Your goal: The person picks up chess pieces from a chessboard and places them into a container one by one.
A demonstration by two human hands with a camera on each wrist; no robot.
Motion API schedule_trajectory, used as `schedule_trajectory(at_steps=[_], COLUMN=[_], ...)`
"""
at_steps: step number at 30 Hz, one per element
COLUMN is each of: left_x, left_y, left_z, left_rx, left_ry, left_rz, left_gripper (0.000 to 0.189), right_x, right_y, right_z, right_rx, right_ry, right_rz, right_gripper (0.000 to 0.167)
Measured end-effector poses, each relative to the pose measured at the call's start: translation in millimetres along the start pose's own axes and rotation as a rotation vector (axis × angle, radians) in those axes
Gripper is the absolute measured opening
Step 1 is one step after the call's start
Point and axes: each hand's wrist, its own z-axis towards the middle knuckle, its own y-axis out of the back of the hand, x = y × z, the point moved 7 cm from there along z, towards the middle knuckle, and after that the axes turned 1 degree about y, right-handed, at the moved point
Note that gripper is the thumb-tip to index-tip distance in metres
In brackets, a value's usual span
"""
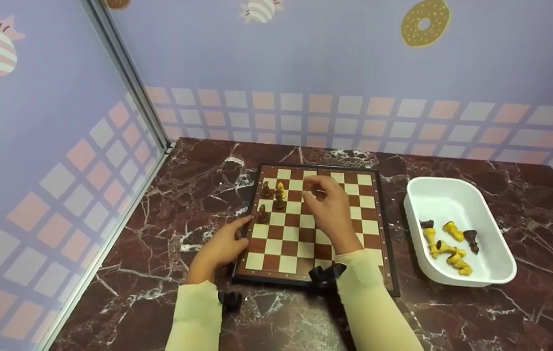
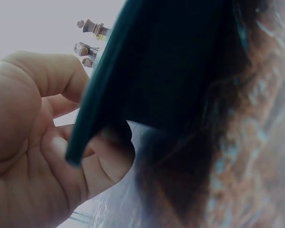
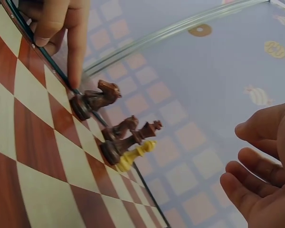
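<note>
The left hand (image 1: pixel 220 247) grips the edge of the chessboard (image 1: pixel 291 235), reaching beneath it as only the left wrist view reveals, while the empty right hand (image 1: pixel 331 210), loosely curved, hovers right of four standing chess pieces (image 1: pixel 279 203) and left of a white tray (image 1: pixel 444 197) seen only from the head.

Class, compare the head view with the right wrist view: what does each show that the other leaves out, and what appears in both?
Only the head view: the white tub, loose pieces lying in it, and pale sleeves.

Only the right wrist view: a smiley print on the wall.

Both: the board, three dark pieces and one yellow piece standing on it, the left hand at its edge, and the right hand.
</note>
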Motion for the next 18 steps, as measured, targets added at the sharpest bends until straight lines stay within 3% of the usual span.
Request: schedule_trajectory(at_steps=[11, 18], left_x=[0.9, 0.0], left_y=[0.1, -0.2], left_z=[-0.8, -1.6], left_rx=[-0.014, -0.008], left_ry=[-0.003, 0.008], left_rz=[0.003, 0.013], left_gripper=[0.068, 0.068], right_x=[-4, -5], right_y=[-20, -33], right_z=[3.2, 7.9], right_rx=[0.061, 0.103], right_ry=[-0.059, -0.046], right_rz=[-0.048, -0.090], right_gripper=[0.032, 0.030])
